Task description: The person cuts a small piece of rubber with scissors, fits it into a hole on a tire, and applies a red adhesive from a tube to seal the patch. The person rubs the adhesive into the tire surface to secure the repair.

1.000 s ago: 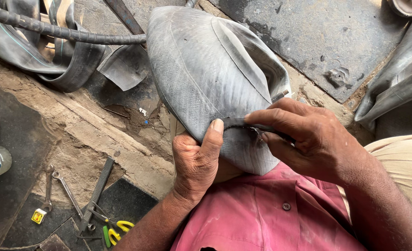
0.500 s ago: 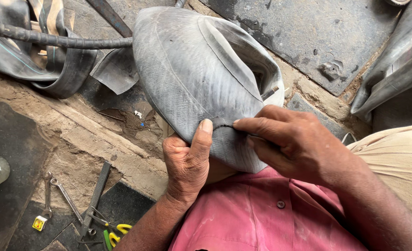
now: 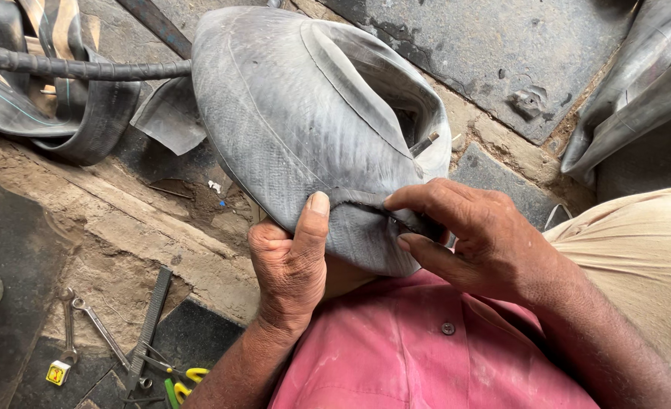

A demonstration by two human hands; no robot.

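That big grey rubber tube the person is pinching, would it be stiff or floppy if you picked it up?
Probably floppy: the grey rubber tube sags into folds, and the left hand and right hand pinch a ridge into it easily. Its dull, dusty surface looks grippy rather than slippery. Being collapsed and flattened, it seems unlikely to roll.

A flat metal file (image 3: 150, 318), two wrenches (image 3: 85, 329) and yellow-handled pliers (image 3: 180, 376) lie on the floor beside a ribbed steel bar (image 3: 78, 67)
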